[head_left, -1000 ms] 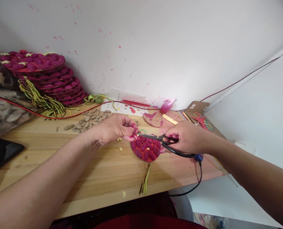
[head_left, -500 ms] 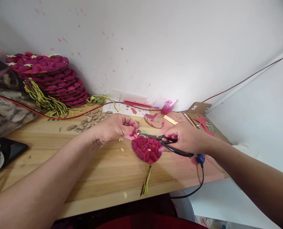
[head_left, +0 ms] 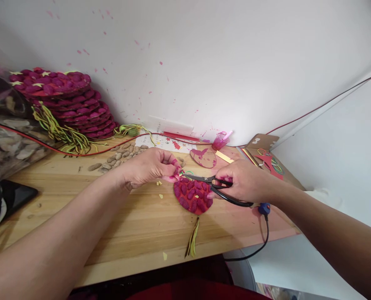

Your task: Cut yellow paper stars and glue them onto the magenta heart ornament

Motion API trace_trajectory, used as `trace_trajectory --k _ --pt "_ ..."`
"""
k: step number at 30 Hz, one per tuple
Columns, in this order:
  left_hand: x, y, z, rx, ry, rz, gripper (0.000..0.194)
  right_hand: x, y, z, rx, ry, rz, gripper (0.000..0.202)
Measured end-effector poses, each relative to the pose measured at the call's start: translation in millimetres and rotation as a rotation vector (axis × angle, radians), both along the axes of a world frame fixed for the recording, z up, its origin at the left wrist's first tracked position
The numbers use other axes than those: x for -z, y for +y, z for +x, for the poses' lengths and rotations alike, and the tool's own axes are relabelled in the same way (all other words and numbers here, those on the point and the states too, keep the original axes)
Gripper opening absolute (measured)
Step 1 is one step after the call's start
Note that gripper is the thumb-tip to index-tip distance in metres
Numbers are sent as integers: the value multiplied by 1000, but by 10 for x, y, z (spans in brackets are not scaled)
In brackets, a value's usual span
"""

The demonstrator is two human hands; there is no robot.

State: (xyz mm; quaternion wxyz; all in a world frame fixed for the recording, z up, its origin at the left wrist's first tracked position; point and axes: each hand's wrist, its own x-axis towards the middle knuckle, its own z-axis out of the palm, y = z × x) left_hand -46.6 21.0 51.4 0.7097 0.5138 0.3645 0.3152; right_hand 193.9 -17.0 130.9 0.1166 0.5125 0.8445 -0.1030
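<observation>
My left hand (head_left: 160, 166) is closed in a pinch at the top edge of a round, dark-pink ornament (head_left: 192, 196) covered in peanut shells. A thin green string (head_left: 189, 172) loops out beside the pinch; a small yellowish scrap also seems to be at the fingertips, too small to make out. Black-handled scissors (head_left: 232, 196) are in my right hand (head_left: 244, 181), their blades pointing left across the ornament's top, tips touching or very near my left fingertips. A yellow and dark yarn tassel (head_left: 192, 239) hangs from the ornament's lower edge onto the wooden table (head_left: 125, 233).
Stacked pink peanut-shell discs (head_left: 75, 100) with tassels stand at back left. Loose peanuts (head_left: 119, 156), a heart-marked cardboard oval (head_left: 203, 158) and a pink cup (head_left: 220, 141) lie along the back. A blue plug (head_left: 264, 208) with black cable is at right. Yellow scraps (head_left: 160, 196) dot the table.
The whole view has shifted very slightly. Both hands, the scissors and the ornament keep almost the same positions.
</observation>
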Motion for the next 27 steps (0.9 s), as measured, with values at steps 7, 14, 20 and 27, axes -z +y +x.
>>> trace_trajectory --k 7,14,20,27 --pt "-2 4 -12 20 6 6 16 20 5 23 15 41 -30 40" --pt "7 6 -9 29 14 19 15 45 7 43 51 56 -54 42" --pt "-11 18 -33 -2 52 36 13 116 75 66 24 87 -64 52" --pt "109 168 -170 9 146 111 9 231 178 -96 -88 54 -42 54"
